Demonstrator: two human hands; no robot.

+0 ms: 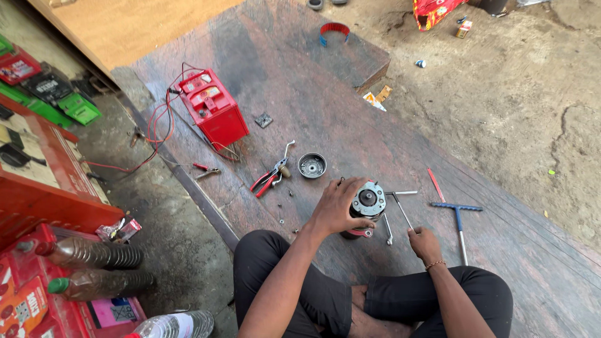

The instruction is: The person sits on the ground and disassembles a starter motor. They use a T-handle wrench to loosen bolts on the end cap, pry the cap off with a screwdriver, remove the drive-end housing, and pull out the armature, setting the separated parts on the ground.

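Grey metal cylindrical motor housing (366, 206) stands upright on the dark wooden plank platform (325, 81), right in front of the seated person's knees. Left hand (335, 208) wraps its left side, fingers (348, 186) curled round the rim, closed on it. Right hand (424, 243), at 4 o'clock from the housing, is closed on the handle end of a thin silver T-handle wrench (400, 203) whose tip runs up toward the housing top.

Judgement: to do this step well, keep the left grip firm so the housing does not spin or tip, seat the wrench tip square on its fastener, and turn without leaning sideways.

A round grey metal end cap (312, 165) lies at 11 o'clock from the housing, red-handled pliers (266, 180) at 10 o'clock, a blue-handled T-wrench (458, 216) at 3 o'clock, and a red box-shaped battery with wires (213, 116) further off at 10 o'clock.

Hard to tell: whether the wrench tip touches a fastener; the housing's base and left side are hidden by the hand; a red part under it is unclear; small screws on the planks are too tiny to identify.
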